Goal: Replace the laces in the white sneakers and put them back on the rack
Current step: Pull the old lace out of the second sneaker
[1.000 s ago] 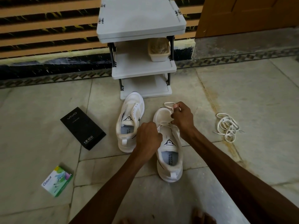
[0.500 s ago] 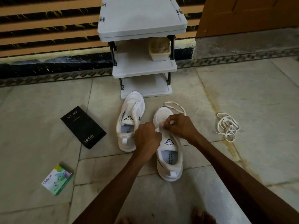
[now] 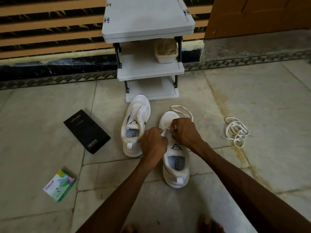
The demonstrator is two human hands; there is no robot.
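Rack front: sneaker lies just before the bottom shelf of the rack.
Middle shelf: tub at right end, left end open.
Floor left: black box, green box.
Floor right: coiled lace.

Sneakers: 2 (left sneaker, right sneaker).
Laces: 2 (threaded lace, loose lace).
Rack: 1, with 3 shelves.
Tub: 1.
Boxes: 2 (black box, green box).
Hands: 2 (left hand, right hand).
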